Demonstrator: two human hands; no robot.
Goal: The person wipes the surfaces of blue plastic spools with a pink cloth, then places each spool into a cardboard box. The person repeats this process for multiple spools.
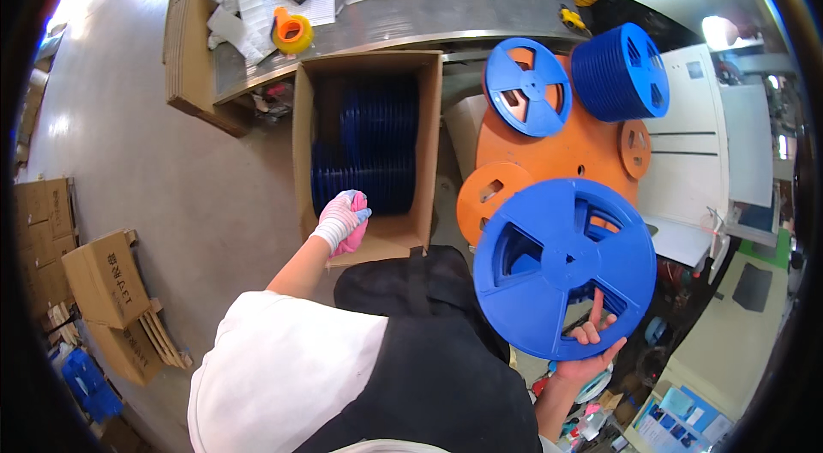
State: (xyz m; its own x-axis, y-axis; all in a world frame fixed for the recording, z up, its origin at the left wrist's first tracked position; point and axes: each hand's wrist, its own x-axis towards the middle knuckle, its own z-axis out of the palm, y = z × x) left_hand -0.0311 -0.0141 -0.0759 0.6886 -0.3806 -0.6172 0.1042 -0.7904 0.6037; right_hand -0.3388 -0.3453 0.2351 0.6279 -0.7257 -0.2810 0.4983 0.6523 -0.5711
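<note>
My right hand (590,364) holds up a large blue plastic reel (569,261) at the right, with fingers through one of its openings. More blue shows through the gaps, but I cannot tell whether several reels are stacked there. My left hand (342,211), in a pale striped glove, is closed around a bunched pink cloth (351,238). It hovers over the near end of an open cardboard box (306,144). Inside the box, blue reels (369,140) stand on edge in two rows.
An orange turntable (549,157) carries a blue reel (528,86), a stack of blue reels (635,72) and smaller orange discs. Beyond the box is a metal table (411,16) with an orange tape dispenser (292,31), bottles and papers. Closed cartons (109,279) stand at left.
</note>
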